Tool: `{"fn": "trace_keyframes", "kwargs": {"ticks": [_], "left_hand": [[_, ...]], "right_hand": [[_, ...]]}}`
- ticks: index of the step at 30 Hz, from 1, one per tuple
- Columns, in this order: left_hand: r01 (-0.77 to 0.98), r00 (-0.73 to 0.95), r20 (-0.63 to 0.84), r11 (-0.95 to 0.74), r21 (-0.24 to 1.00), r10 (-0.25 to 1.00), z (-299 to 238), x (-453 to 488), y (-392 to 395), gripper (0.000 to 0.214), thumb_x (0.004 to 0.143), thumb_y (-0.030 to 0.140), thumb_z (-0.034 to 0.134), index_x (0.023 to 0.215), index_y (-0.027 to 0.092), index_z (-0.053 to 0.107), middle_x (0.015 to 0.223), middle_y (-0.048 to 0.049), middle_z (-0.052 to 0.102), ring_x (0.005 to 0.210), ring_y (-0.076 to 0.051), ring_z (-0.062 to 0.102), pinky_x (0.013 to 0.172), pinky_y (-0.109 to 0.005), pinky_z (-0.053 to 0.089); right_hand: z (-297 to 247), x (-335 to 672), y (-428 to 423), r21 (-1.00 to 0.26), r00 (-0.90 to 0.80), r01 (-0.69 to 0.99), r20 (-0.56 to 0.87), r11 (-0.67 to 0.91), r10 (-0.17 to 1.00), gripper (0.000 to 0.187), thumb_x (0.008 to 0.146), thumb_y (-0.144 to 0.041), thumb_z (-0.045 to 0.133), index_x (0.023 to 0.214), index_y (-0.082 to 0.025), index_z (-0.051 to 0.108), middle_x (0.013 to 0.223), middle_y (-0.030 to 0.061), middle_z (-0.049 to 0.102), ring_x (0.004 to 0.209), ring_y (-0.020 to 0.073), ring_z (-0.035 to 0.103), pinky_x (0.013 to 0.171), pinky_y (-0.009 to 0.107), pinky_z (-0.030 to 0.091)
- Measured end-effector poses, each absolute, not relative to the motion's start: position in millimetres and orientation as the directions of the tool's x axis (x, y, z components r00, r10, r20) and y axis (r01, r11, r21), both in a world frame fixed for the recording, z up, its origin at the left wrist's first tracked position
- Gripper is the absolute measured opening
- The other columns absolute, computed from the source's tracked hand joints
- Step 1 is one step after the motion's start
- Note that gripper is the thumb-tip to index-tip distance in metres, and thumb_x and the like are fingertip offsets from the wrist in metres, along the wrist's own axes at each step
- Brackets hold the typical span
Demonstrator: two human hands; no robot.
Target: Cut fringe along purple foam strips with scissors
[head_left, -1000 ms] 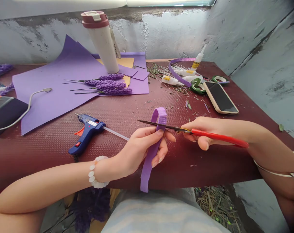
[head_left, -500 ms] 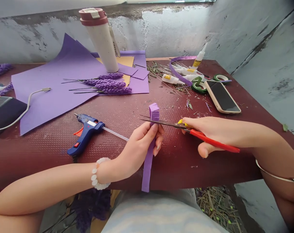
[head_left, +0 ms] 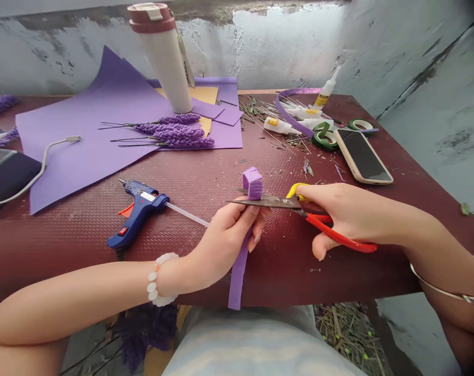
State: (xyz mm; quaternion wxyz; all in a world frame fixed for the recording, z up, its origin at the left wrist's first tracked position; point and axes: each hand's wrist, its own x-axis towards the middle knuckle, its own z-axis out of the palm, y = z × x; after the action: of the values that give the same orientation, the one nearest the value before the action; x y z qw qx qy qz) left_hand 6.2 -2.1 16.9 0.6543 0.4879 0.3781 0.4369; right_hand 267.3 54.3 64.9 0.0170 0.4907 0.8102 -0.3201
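Both hands grip: left hand [head_left: 225, 237] a purple foam strip [head_left: 239, 277], right hand [head_left: 350, 214] red-handled scissors [head_left: 339, 237] (tumbler [head_left: 166, 57] lidded).

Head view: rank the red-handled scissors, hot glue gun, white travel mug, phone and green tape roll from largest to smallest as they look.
1. Red-handled scissors, though they are nearer the camera
2. Hot glue gun and white travel mug, too alike to rank
3. Phone
4. Green tape roll

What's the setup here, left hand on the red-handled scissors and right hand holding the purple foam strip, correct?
No, the hands are swapped. The head view shows the right hand on the red-handled scissors and the left hand holding the purple foam strip.
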Motion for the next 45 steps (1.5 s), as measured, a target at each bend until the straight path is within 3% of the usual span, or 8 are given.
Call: {"fn": "trace_keyframes", "kwargs": {"ticks": [3,7,11,15,20,28,36,45], "left_hand": [[-0.199,0.335,-0.049,0.121,0.973,0.941,17,7,-3,0.037,0.115,0.042,0.077,0.087,0.022,0.063,0.065,0.0085,0.055,0.052,-0.009,0.049,0.058,-0.027,0.044],[-0.235,0.355,-0.064,0.156,0.959,0.933,18,10,-3,0.044,0.115,0.039,0.078,0.080,0.025,0.054,0.064,0.0096,0.050,0.052,-0.007,0.043,0.055,-0.026,0.037],[-0.252,0.369,-0.083,0.186,0.950,0.926,18,10,-2,0.038,0.114,0.040,0.080,0.086,0.024,0.059,0.064,0.0110,0.048,0.052,-0.008,0.041,0.055,-0.027,0.034],[-0.239,0.375,-0.095,0.195,0.951,0.922,19,9,-2,0.035,0.115,0.042,0.080,0.091,0.022,0.063,0.064,0.0113,0.048,0.052,-0.008,0.041,0.056,-0.027,0.033],[-0.241,0.369,-0.101,0.199,0.950,0.924,19,10,-2,0.043,0.113,0.050,0.086,0.090,0.021,0.065,0.064,0.0105,0.048,0.052,-0.008,0.042,0.056,-0.028,0.034],[-0.205,0.351,-0.159,0.242,0.948,0.923,21,10,-2,0.047,0.108,0.056,0.090,0.088,0.020,0.067,0.063,0.0104,0.046,0.051,-0.008,0.042,0.056,-0.028,0.033],[-0.227,0.338,-0.166,0.251,0.941,0.926,22,10,-3,0.047,0.103,0.056,0.094,0.089,0.019,0.069,0.063,0.0106,0.048,0.050,-0.007,0.043,0.055,-0.027,0.032],[-0.264,0.360,-0.166,0.271,0.926,0.918,20,10,-3,0.046,0.104,0.055,0.094,0.089,0.020,0.068,0.063,0.0101,0.047,0.052,-0.008,0.042,0.054,-0.027,0.031]], "right_hand": [[65,268,54,-0.508,-0.537,0.794,-0.328,0.335,0.777,0.079,0.064,-0.091,0.100,0.104,-0.033,0.066,0.077,-0.0040,0.068,0.070,0.0307,0.066,0.070,0.041,0.049],[63,268,52,-0.464,-0.516,0.808,-0.256,0.364,0.818,0.083,0.061,-0.097,0.098,0.101,-0.033,0.063,0.084,0.0010,0.075,0.076,0.0350,0.073,0.073,0.043,0.050],[52,273,51,-0.409,-0.529,0.809,-0.192,0.423,0.826,0.088,0.065,-0.105,0.093,0.106,-0.033,0.064,0.084,0.0019,0.076,0.074,0.0352,0.072,0.073,0.043,0.049],[39,280,52,-0.382,-0.562,0.785,-0.109,0.487,0.820,0.090,0.067,-0.114,0.086,0.096,-0.034,0.055,0.071,-0.0027,0.065,0.061,0.0294,0.062,0.067,0.041,0.042],[37,283,54,-0.420,-0.574,0.773,-0.147,0.475,0.805,0.083,0.076,-0.112,0.079,0.091,-0.035,0.051,0.072,-0.0004,0.066,0.060,0.0286,0.061,0.066,0.041,0.040],[38,283,53,-0.451,-0.572,0.769,-0.167,0.454,0.803,0.080,0.080,-0.109,0.078,0.090,-0.034,0.053,0.075,0.0008,0.068,0.062,0.0283,0.060,0.068,0.042,0.040],[42,282,54,-0.473,-0.567,0.771,-0.205,0.426,0.798,0.083,0.075,-0.110,0.082,0.082,-0.035,0.048,0.074,0.0006,0.066,0.062,0.0270,0.057,0.066,0.043,0.041],[62,270,52,-0.503,-0.532,0.789,-0.272,0.352,0.802,0.079,0.073,-0.111,0.078,0.086,-0.036,0.056,0.077,0.0041,0.069,0.068,0.0340,0.063,0.067,0.047,0.045]]}}
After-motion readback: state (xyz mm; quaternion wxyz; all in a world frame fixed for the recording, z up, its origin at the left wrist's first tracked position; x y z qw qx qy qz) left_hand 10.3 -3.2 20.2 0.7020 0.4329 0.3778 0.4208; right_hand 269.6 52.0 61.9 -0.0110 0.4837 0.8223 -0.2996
